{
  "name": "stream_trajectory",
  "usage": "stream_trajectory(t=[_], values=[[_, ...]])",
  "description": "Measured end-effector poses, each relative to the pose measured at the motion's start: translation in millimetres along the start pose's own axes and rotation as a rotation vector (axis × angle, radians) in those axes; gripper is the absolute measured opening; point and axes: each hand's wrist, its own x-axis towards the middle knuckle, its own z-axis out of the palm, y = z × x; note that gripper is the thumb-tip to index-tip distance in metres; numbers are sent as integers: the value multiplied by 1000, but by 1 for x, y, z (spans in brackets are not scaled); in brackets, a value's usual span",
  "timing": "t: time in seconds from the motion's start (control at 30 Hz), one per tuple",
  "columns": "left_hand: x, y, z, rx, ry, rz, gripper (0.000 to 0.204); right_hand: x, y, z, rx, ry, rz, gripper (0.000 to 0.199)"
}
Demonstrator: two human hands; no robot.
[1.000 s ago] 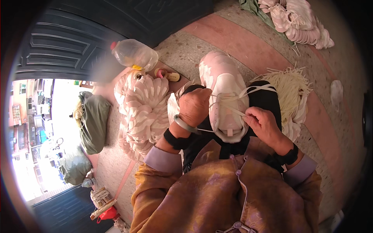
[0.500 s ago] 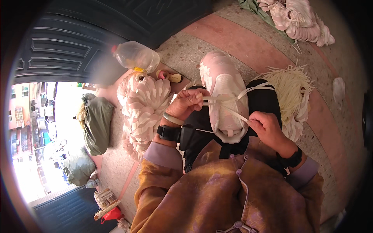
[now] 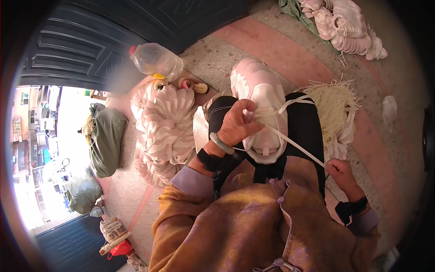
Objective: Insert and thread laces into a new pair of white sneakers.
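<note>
A pale pink and white sneaker upper (image 3: 265,97) rests across my lap, its heel towards me. A cream shoelace (image 3: 297,146) runs from its eyelets, pulled straight out to the right. My right hand (image 3: 340,174) is closed in a pinch on that end, beside my right thigh. My left hand (image 3: 240,120) lies over the left eyelet side, its fingers curled in against the upper; what they grip is hidden. Another stretch of lace lies loosely over my right knee.
Left stands a heap of stacked pink-white uppers (image 3: 165,122); right, a bundle of cream laces (image 3: 337,102). A clear plastic jug (image 3: 158,62) and a slipper (image 3: 194,85) lie beyond. More uppers (image 3: 344,27) are at the far right, and a green sack (image 3: 107,140) by the doorway.
My right hand has moved right and nearer me, drawing the lace out longer. My left hand has shifted right onto the upper, away from the lace loop it held at the left.
</note>
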Motion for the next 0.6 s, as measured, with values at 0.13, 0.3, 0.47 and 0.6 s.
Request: stream_trajectory(t=[0.13, 0.3, 0.47, 0.6], values=[[-25, -12, 9, 438, 222, 288, 45, 25, -31, 15, -308, 83, -252, 10], [-52, -26, 9, 694, 139, 423, 42, 67, -75, 53, -506, 260, -663, 46], [-51, -36, 15, 631, 173, 353, 29, 99, -92, 93, -649, 220, -684, 61], [-41, -28, 17, 590, 213, 384, 25, 127, -88, 91, -679, 243, -677, 54]])
